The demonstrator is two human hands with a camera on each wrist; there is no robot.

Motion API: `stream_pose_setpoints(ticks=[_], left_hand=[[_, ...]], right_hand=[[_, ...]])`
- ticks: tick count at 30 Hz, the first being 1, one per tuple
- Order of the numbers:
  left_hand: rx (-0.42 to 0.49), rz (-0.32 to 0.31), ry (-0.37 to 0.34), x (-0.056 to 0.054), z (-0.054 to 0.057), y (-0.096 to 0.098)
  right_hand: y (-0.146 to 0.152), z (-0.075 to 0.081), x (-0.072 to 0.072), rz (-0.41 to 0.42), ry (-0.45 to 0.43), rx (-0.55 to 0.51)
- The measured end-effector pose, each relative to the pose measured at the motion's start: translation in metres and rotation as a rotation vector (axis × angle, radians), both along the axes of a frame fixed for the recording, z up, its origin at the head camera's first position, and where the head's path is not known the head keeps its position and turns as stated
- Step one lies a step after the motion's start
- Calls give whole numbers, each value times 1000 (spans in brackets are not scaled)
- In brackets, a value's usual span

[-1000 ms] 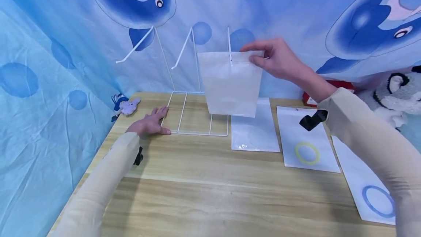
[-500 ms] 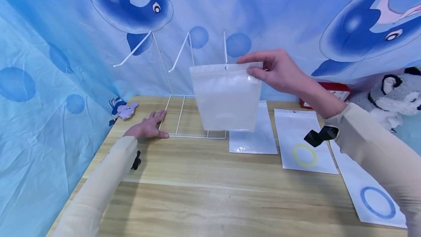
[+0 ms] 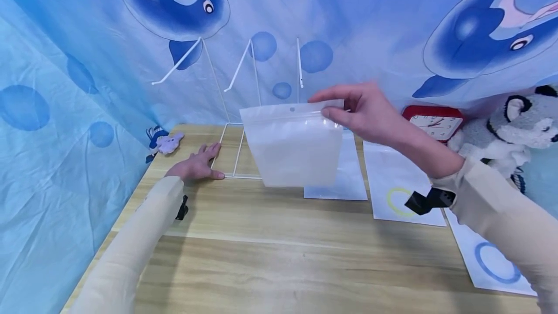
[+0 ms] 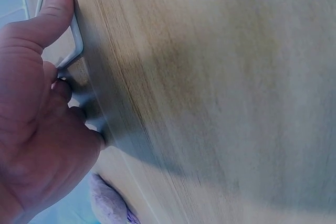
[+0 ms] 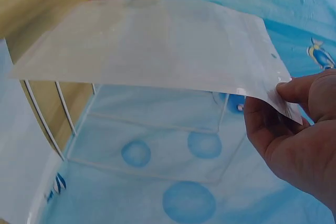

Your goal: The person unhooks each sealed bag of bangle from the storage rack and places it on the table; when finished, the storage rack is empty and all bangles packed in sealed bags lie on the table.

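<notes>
My right hand (image 3: 370,115) pinches a white zip bag (image 3: 296,149) by its top right corner, thumb in front and fingers behind. A small hang hole shows in the bag's top strip. The bag hangs in front of and below the right hook of a white wire rack (image 3: 300,62), apart from the hook tip. It covers the right part of the rack's base. My left hand (image 3: 196,164) rests on the base's left end, fingers spread; in the left wrist view its thumb lies along the wire (image 4: 77,38).
To the right on the wooden table (image 3: 261,265) lie a white bag (image 3: 353,178), one with a yellow ring (image 3: 379,173) and one with a blue ring (image 3: 466,236). Behind them are a red clock (image 3: 436,122) and a grey plush toy (image 3: 501,130). A small purple toy (image 3: 168,143) sits at the left.
My right hand has moved the bag forward off the right hook and lowered it slightly leftward. The hook tip now shows bare. My left hand stays on the rack's base.
</notes>
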State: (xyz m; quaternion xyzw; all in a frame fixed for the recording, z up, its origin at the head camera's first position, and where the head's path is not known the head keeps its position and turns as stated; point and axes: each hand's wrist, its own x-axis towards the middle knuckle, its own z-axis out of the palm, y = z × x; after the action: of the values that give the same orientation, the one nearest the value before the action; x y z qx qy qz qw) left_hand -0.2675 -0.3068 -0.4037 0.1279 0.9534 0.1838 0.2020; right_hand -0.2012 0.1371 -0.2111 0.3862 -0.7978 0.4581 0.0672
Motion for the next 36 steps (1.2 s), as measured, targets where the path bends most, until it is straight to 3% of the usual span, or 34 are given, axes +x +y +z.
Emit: stream_pose_setpoints(ticks=[10,18,23,26,29,36], left_hand=[[15,-26,18,1,1,-2],[6,-40,28,-3,-3,-3],[21,-34,11,-4,-2,-5],[32,-27,3,-3,-1,-5],[31,-17,3,-2,-1,-4],[18,-6,3,-1,-3,-3]], right_hand=[[-16,-29,34,-16,-125,-37],[-29,-47,72,124,-249,-111],[-38,-64,88,172,-411,-164],[-45,-82,88,149,-546,-162],[-50,-100,79,99,-591,-135],[-57,-132,47,28,-451,-55]])
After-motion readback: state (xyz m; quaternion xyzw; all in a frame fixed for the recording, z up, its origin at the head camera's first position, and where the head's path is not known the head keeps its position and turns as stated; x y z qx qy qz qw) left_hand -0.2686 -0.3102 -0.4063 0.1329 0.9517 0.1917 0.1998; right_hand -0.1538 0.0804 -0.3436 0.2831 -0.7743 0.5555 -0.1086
